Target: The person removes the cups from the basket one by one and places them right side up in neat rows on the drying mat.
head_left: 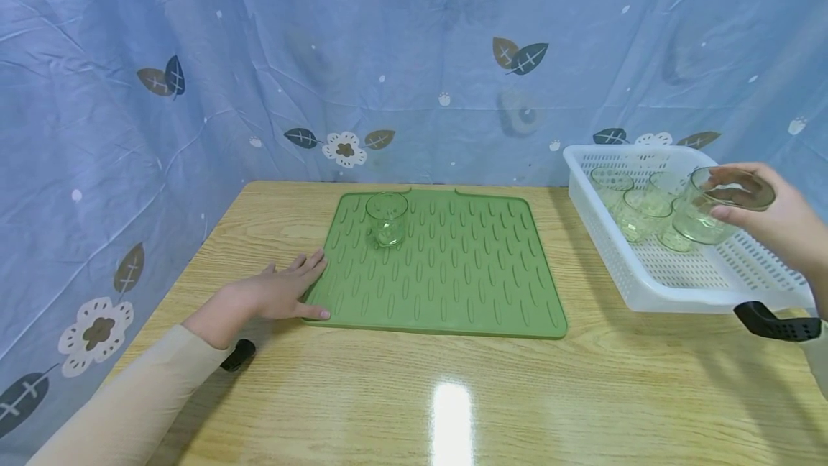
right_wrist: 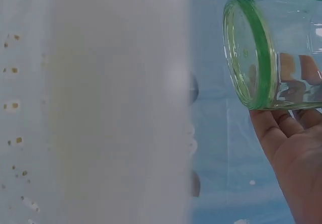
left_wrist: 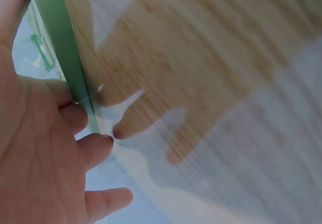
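My right hand (head_left: 789, 218) grips a clear, green-tinted drinking glass (head_left: 701, 221) over the white basket at the right. The right wrist view shows that glass (right_wrist: 259, 53) on its side in the picture, its thick green base toward the camera and fingers along its wall. At the other end, my left hand (head_left: 281, 293) lies with straight, spread fingers at the left edge of the green ridged mat (head_left: 446, 265); its fingertips and thumb touch the mat's border. One similar glass (head_left: 388, 225) stands on the mat's upper left part.
Several more glasses (head_left: 637, 214) stand in the perforated white plastic basket (head_left: 673, 297), at its left side. Mat and basket are on a wooden table (head_left: 362, 394). A blue patterned curtain (head_left: 414, 63) hangs behind and to the left. Black straps (head_left: 776, 323) sit at the wrists.
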Demonstrator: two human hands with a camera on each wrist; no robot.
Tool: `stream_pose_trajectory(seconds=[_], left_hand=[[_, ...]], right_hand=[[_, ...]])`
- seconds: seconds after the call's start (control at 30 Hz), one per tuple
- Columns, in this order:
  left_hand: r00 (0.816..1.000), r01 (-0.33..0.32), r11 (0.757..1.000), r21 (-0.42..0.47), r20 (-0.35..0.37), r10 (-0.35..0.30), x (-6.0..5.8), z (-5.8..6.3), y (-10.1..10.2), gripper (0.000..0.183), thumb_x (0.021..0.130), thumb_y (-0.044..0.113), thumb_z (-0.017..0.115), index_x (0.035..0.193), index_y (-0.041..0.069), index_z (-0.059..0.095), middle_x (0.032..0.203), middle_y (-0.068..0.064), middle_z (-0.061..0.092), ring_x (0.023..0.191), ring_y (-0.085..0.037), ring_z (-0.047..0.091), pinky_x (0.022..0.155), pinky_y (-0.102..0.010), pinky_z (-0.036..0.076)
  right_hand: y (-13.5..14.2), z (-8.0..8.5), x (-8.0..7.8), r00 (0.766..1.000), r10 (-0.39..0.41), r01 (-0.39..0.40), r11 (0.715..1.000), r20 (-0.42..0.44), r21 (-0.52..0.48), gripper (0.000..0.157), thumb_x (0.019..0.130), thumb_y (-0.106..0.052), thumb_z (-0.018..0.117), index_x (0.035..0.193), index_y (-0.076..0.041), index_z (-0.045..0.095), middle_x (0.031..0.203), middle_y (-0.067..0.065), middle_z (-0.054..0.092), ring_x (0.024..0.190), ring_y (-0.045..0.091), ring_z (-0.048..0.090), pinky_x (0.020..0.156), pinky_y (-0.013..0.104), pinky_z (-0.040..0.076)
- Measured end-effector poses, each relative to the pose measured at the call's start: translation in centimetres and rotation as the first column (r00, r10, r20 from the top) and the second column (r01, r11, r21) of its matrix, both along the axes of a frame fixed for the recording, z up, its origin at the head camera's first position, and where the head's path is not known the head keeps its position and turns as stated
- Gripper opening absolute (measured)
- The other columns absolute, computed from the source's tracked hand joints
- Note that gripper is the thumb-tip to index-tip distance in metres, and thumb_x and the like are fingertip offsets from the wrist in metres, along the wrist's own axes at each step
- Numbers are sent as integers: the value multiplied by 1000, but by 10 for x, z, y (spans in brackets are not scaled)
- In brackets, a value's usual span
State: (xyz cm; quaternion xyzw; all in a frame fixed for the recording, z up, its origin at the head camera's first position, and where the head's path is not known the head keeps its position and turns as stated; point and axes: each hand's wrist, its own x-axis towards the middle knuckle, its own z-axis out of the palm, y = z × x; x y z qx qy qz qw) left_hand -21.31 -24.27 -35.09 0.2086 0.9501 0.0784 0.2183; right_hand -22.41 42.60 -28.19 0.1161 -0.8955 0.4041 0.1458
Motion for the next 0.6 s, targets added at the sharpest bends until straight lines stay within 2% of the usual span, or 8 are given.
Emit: stream_pose_trajectory(seconds=[0.13, 0.37, 0.6], left_hand=[[1000, -6, 1000, -1, 4, 6, 0, 0, 0, 107, 94, 67, 58, 163, -1, 12, 169, -22, -1, 152, -50, 5, 112, -79, 4], [1000, -1, 1000, -1, 8, 1, 1, 1, 1, 107, 94, 67, 58, 163, -2, 13, 169, -22, -1, 152, -50, 5, 111, -79, 4], [1000, -1, 1000, 0, 7, 1, 1, 2, 1, 107, 94, 67, 58, 163, -1, 12, 169, -22, -1, 152, -50, 5, 111, -79, 4]], right_hand=[[-5, 5, 1, 999, 43, -44, 999, -26, -30, 53, 105, -3, 57, 136, -43, 42, 123, -27, 45, 111, -13, 41, 82, 3, 34], [-20, 15, -2, 987, 147, -152, 984, -60, -97, 56, 100, 13, 54, 140, -26, 52, 127, -22, 57, 104, -11, 60, 82, 3, 44], [-32, 21, -4, 989, 141, -144, 985, -33, -96, 57, 102, 4, 56, 142, -34, 48, 128, -26, 54, 110, -11, 53, 79, 6, 40]])
